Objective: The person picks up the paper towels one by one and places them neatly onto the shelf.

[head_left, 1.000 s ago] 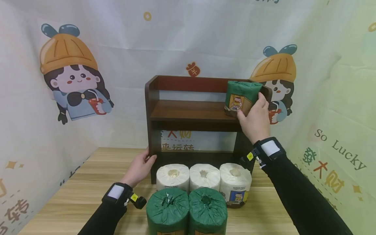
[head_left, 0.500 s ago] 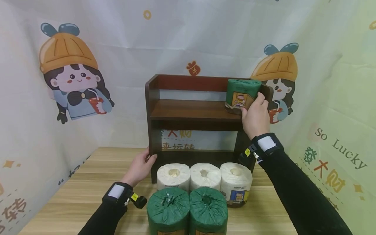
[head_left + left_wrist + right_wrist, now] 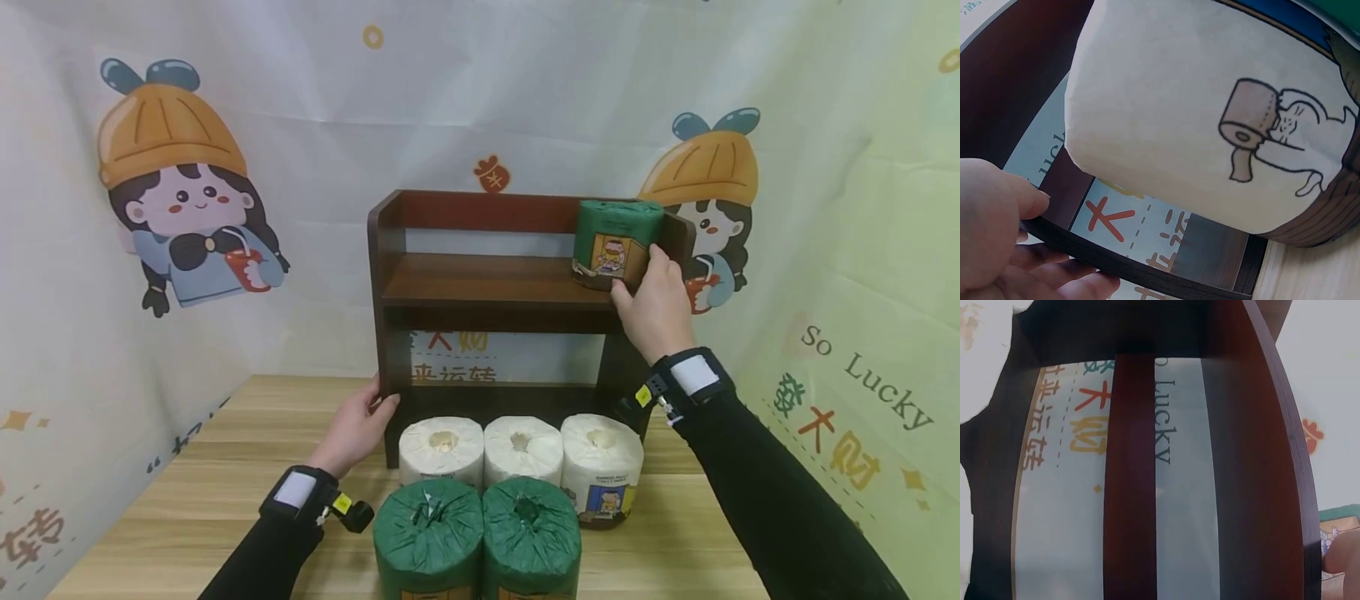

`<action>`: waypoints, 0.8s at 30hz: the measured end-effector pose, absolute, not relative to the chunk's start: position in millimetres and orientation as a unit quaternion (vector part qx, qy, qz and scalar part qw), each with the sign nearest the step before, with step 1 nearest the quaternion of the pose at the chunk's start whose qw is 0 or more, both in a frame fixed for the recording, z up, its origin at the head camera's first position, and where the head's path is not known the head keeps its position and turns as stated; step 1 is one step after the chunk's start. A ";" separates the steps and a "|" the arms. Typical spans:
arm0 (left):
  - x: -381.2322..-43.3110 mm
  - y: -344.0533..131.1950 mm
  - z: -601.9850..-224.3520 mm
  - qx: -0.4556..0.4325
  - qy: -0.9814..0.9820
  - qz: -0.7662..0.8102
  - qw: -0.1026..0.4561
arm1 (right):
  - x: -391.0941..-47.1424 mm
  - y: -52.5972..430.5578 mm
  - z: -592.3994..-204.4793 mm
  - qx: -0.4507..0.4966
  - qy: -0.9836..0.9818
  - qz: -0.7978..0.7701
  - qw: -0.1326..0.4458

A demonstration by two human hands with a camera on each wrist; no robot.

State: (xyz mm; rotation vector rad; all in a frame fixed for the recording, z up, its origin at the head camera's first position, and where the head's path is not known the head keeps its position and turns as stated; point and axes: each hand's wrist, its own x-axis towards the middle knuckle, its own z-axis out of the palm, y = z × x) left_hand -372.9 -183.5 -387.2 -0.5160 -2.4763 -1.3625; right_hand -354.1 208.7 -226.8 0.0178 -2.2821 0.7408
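A green-wrapped toilet roll (image 3: pixel 615 244) stands at the right end of the upper board of a dark brown desktop shelf (image 3: pixel 465 281). My right hand (image 3: pixel 657 304) holds it at its lower right, thumb on the front and fingers along the side. In the right wrist view, the green roll (image 3: pixel 1342 540) and part of that hand show at the right edge. My left hand (image 3: pixel 358 425) grips the shelf's left side panel (image 3: pixel 384 333) low down. In the left wrist view, thumb and fingers of the left hand (image 3: pixel 1019 244) lie on either side of the panel's edge.
Three white toilet rolls (image 3: pixel 523 450) stand in a row before the shelf's lower bay, with two green rolls (image 3: pixel 427 533) in front of them. All stand on a wood-grain table (image 3: pixel 195 492). A printed cloth (image 3: pixel 315 250) hangs behind and at the sides.
The green roll has been straightened and shifted slightly back on the upper board. My right thumb sits lower relative to its front. My left hand stays on the side panel.
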 end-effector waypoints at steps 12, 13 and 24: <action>-374.4 -183.9 -389.7 -0.178 -0.857 -0.465 0.133 | -329.6 206.3 -250.2 0.090 -0.849 0.303 0.423; -374.3 -184.0 -390.0 -0.177 -0.857 -0.466 0.133 | -325.9 205.6 -252.6 0.099 -0.846 0.302 0.428; -374.6 -185.3 -388.3 -0.182 -0.854 -0.472 0.124 | -278.7 198.5 -287.5 0.206 -0.817 0.315 0.438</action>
